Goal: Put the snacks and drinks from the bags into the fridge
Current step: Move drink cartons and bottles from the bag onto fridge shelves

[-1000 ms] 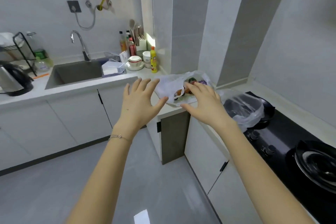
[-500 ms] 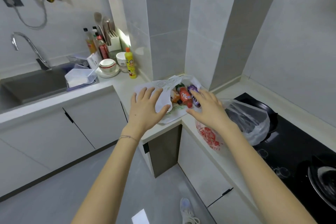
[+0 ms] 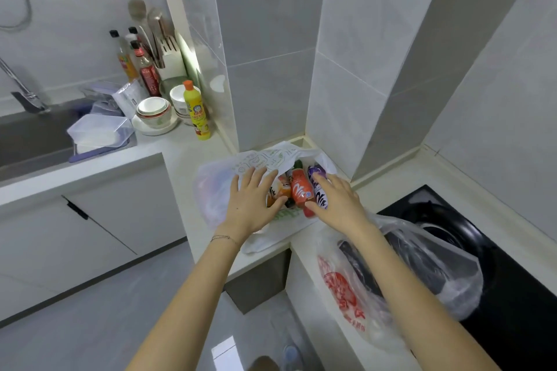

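Observation:
A white plastic bag (image 3: pixel 211 190) lies open on the corner of the counter (image 3: pixel 180 153). Inside lie a red drink bottle (image 3: pixel 301 190), an orange one (image 3: pixel 275 190) and a purple one (image 3: pixel 315 172). My left hand (image 3: pixel 250 202) lies flat on the bag's left flap with straight fingers, its thumb by the orange bottle. My right hand (image 3: pixel 340 205) rests on the purple bottle, its thumb against the red bottle. A second, clear bag with red print (image 3: pixel 340 289) hangs over the counter edge under my right forearm, holding dark items. No fridge is in view.
A black gas hob (image 3: pixel 512 295) fills the counter at right. To the left stand a yellow squeeze bottle (image 3: pixel 196 111), stacked bowls (image 3: pixel 153 111), sauce bottles (image 3: pixel 144 69), a plastic box (image 3: pixel 99 132) and the sink (image 3: pixel 30 135). Tiled walls close the corner behind the bags.
The view has moved closer to the corner. Both hands have gone from hovering above the white bag to resting on it, the right one now on the bottles.

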Motion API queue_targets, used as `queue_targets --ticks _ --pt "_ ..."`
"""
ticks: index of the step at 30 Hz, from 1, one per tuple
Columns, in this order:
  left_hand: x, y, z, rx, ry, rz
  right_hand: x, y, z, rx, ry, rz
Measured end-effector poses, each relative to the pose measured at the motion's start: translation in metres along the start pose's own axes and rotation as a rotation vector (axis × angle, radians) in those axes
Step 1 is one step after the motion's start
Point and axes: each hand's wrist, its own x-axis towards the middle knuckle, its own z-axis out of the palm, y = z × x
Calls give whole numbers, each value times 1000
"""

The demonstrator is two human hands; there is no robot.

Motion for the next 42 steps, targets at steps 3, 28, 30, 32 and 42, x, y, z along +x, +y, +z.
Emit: queue_targets --ticks 3,28,30,32,42 --pt "21 -3 16 -11 -42 5 19 8 9 16 -16 13" --pt "114 -66 95 95 -438 224 105 13 116 -18 -156 292" --pt "116 -68 99 76 -427 220 107 15 123 -67 -168 295" --pt "116 -69 102 65 -415 218 110 16 128 -111 -182 293" --pt "122 -69 98 -62 -325 262 126 20 128 -104 -143 316"
